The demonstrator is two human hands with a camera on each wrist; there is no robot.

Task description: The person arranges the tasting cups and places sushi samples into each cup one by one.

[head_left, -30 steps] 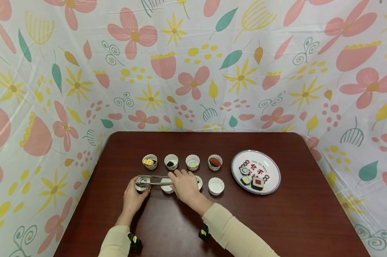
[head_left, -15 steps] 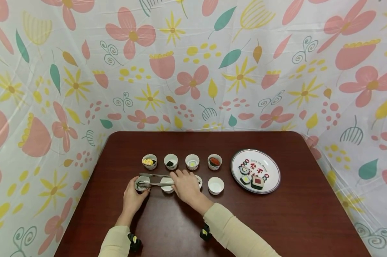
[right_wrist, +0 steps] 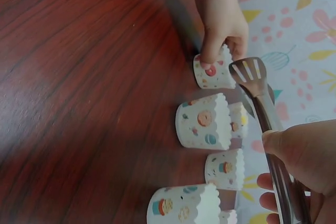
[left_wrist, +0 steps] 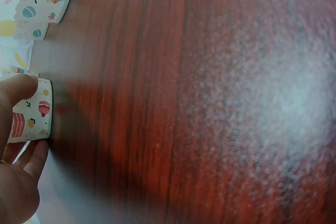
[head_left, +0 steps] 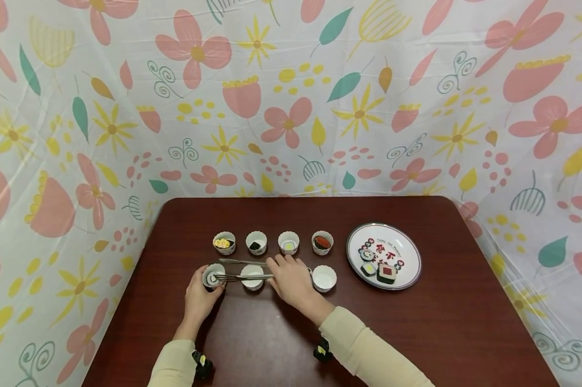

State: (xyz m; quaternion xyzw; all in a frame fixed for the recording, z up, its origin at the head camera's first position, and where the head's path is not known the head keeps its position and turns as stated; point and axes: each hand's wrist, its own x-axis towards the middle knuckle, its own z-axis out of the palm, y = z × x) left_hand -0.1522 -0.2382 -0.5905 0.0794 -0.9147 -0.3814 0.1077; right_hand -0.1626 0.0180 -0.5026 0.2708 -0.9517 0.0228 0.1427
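My left hand point(head_left: 199, 298) grips a small white paper cup point(head_left: 207, 273) at the front left, thumb and fingers around its sides. Inside lies a pale sushi roll with a swirl point(head_left: 214, 277), partly covered by the tongs. My right hand point(head_left: 293, 285) holds metal tongs point(head_left: 254, 277), which point left across the second front cup point(head_left: 252, 270). The tongs' arms stand apart with nothing visible between them; one slotted end point(right_wrist: 251, 71) overlaps the held cup's right rim in the head view. A third front cup is mostly hidden by my right hand.
Behind stand cups with yellow-topped sushi point(head_left: 224, 243), a dark piece point(head_left: 255, 245), a pale-centred piece point(head_left: 288, 245) and red-topped sushi point(head_left: 322, 243). A white cup point(head_left: 324, 279) sits right of my right hand. Farther right, a round plate point(head_left: 404, 252) bears three sushi pieces.
The right hand and tongs have shifted right, so the tongs' ends moved from over the held cup to its right edge. The swirl roll in the cup shows more. The left hand stays put.
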